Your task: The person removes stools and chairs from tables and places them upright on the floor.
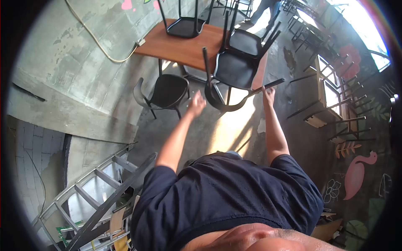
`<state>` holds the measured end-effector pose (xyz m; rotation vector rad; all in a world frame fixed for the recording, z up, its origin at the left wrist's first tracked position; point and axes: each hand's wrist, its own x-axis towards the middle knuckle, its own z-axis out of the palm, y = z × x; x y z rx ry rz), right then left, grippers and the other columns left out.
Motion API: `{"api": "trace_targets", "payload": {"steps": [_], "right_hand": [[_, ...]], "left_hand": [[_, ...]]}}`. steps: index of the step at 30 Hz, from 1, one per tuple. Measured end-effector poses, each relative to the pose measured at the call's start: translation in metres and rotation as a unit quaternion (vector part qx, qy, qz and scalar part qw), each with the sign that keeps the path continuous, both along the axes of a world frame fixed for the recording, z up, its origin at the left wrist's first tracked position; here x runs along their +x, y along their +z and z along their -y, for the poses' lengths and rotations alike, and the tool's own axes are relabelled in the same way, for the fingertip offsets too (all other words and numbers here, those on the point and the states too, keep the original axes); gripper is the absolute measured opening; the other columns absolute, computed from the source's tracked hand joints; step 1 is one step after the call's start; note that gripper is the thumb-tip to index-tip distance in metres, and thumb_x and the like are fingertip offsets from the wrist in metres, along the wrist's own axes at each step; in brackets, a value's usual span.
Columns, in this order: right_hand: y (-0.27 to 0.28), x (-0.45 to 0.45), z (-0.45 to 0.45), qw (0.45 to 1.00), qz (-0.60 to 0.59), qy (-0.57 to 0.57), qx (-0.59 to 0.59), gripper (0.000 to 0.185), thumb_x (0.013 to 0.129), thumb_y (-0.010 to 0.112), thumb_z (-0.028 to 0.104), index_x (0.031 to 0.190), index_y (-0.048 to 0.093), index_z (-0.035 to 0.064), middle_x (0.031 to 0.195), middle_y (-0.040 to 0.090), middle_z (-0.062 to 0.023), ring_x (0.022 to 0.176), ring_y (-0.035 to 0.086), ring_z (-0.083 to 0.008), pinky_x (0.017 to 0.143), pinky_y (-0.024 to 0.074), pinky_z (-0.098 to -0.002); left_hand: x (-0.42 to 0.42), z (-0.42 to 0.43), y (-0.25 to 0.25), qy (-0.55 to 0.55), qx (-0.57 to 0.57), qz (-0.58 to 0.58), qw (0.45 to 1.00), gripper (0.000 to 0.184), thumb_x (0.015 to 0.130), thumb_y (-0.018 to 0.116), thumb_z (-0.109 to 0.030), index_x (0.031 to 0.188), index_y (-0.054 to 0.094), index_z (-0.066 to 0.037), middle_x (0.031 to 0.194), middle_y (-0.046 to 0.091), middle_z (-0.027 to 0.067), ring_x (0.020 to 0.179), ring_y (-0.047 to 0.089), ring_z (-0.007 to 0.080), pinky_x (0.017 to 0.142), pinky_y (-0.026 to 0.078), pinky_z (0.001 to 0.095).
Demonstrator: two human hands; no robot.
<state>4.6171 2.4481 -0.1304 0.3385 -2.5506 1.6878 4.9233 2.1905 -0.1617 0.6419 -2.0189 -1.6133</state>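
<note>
My right hand (269, 93) is wrapped round a leg of a black chair (235, 70). That chair lies tipped at the near right corner of a brown wooden table (184, 52), legs sticking out and curved backrest toward me. Left of the backrest, my left hand (197, 103) is apart from it, fingers curled with nothing visible in them. Just behind the held chair is another black chair (245, 42), also on the table. A third chair (185, 27) rests on the tabletop farther left. On the floor below, near my left hand, a black chair (169, 90) stands upright.
An aluminium ladder (98, 186) leans at the lower left. Several tables and upturned furniture (331, 98) line the right side. A person's legs (268, 10) show at the back. A cable (94, 37) runs down the wall to a socket box (140, 42) beside the table.
</note>
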Motion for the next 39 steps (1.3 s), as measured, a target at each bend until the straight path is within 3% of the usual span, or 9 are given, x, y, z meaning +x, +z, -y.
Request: {"api": "trace_targets", "payload": {"steps": [4, 6, 10, 19, 24, 31, 33, 36, 39], "right_hand": [[-0.092, 0.108, -0.022, 0.948, 0.299, 0.055, 0.090, 0.061, 0.075, 0.066, 0.048, 0.118, 0.046, 0.0087, 0.102, 0.057, -0.0122, 0.085, 0.058, -0.0251, 0.070, 0.0453, -0.0412], [-0.076, 0.180, -0.003, 0.878, 0.431, 0.134, 0.158, 0.057, 0.078, 0.062, 0.048, 0.119, 0.046, 0.0114, 0.103, 0.058, -0.0112, 0.082, 0.060, -0.0246, 0.067, 0.0455, -0.0426], [-0.077, 0.252, 0.080, 0.797, 0.403, 0.376, 0.249, 0.046, 0.082, 0.060, 0.042, 0.111, 0.054, 0.0063, 0.092, 0.063, -0.0086, 0.080, 0.062, -0.0183, 0.066, 0.0471, -0.0337], [-0.090, 0.346, 0.377, 0.834, -0.155, 0.507, 0.152, 0.016, 0.074, 0.061, 0.021, 0.080, 0.061, 0.0067, 0.084, 0.060, -0.0107, 0.087, 0.057, -0.0301, 0.073, 0.0469, -0.0399], [-0.169, 0.376, 0.472, 0.763, 0.130, 0.517, 0.366, 0.050, 0.083, 0.046, 0.049, 0.104, 0.061, 0.0059, 0.113, 0.058, -0.0184, 0.111, 0.051, -0.0365, 0.091, 0.0418, -0.0435], [-0.188, 0.354, 0.507, 0.693, 0.282, 0.505, 0.431, 0.080, 0.077, 0.039, 0.073, 0.110, 0.061, 0.0033, 0.116, 0.056, -0.0241, 0.117, 0.047, -0.0365, 0.096, 0.0369, -0.0417], [-0.178, 0.338, 0.515, 0.695, 0.259, 0.516, 0.428, 0.079, 0.077, 0.041, 0.074, 0.110, 0.061, 0.0049, 0.102, 0.063, -0.0201, 0.095, 0.061, -0.0323, 0.081, 0.0473, -0.0402], [-0.160, 0.314, 0.518, 0.692, 0.429, 0.455, 0.360, 0.064, 0.081, 0.047, 0.065, 0.106, 0.059, 0.0066, 0.069, 0.061, -0.0063, 0.044, 0.054, -0.0159, 0.040, 0.0440, -0.0304], [-0.093, 0.300, 0.482, 0.592, 0.592, 0.506, 0.204, 0.044, 0.091, 0.041, 0.047, 0.093, 0.060, 0.0067, 0.066, 0.059, -0.0050, 0.048, 0.056, -0.0153, 0.042, 0.0466, -0.0285]], "left_hand": [[0.219, -0.096, -0.120, 0.000, 0.287, 0.278, 0.917, 0.058, 0.084, 0.061, -0.028, 0.130, 0.041, 0.000, 0.129, 0.049, 0.0185, 0.120, 0.046, 0.0251, 0.099, 0.037, 0.0344], [0.344, -0.137, -0.190, 0.088, 0.285, 0.261, 0.918, 0.044, 0.082, 0.062, -0.026, 0.115, 0.055, 0.003, 0.109, 0.061, 0.0127, 0.099, 0.058, 0.0239, 0.086, 0.045, 0.0312], [0.458, -0.174, -0.090, 0.235, 0.414, 0.279, 0.834, 0.032, 0.081, 0.062, -0.025, 0.104, 0.059, -0.004, 0.076, 0.056, -0.0006, 0.062, 0.053, 0.0091, 0.050, 0.041, 0.0236], [0.439, -0.095, -0.038, 0.455, 0.371, 0.223, 0.778, 0.036, 0.085, 0.054, -0.029, 0.119, 0.052, -0.016, 0.103, 0.059, -0.0001, 0.087, 0.058, 0.0130, 0.069, 0.044, 0.0303], [0.450, -0.113, -0.048, 0.374, 0.322, 0.217, 0.842, 0.033, 0.085, 0.056, -0.018, 0.114, 0.054, -0.002, 0.092, 0.062, 0.0080, 0.081, 0.060, 0.0160, 0.073, 0.048, 0.0294], [0.472, -0.087, -0.007, 0.476, 0.494, 0.232, 0.689, 0.036, 0.085, 0.055, -0.026, 0.118, 0.051, -0.013, 0.100, 0.062, 0.0043, 0.082, 0.059, 0.0162, 0.065, 0.045, 0.0278], [0.476, -0.061, -0.022, 0.502, 0.534, 0.247, 0.634, 0.037, 0.084, 0.052, -0.029, 0.119, 0.049, -0.017, 0.106, 0.060, 0.0020, 0.086, 0.058, 0.0150, 0.067, 0.042, 0.0304], [0.486, 0.004, -0.069, 0.370, 0.271, 0.194, 0.867, 0.037, 0.083, 0.049, -0.028, 0.119, 0.049, -0.017, 0.109, 0.059, 0.0018, 0.091, 0.057, 0.0159, 0.070, 0.043, 0.0350], [0.452, 0.117, -0.084, 0.438, 0.498, 0.126, 0.737, 0.038, 0.085, 0.048, -0.030, 0.120, 0.049, -0.016, 0.109, 0.059, 0.0023, 0.092, 0.057, 0.0175, 0.072, 0.042, 0.0367]]}}
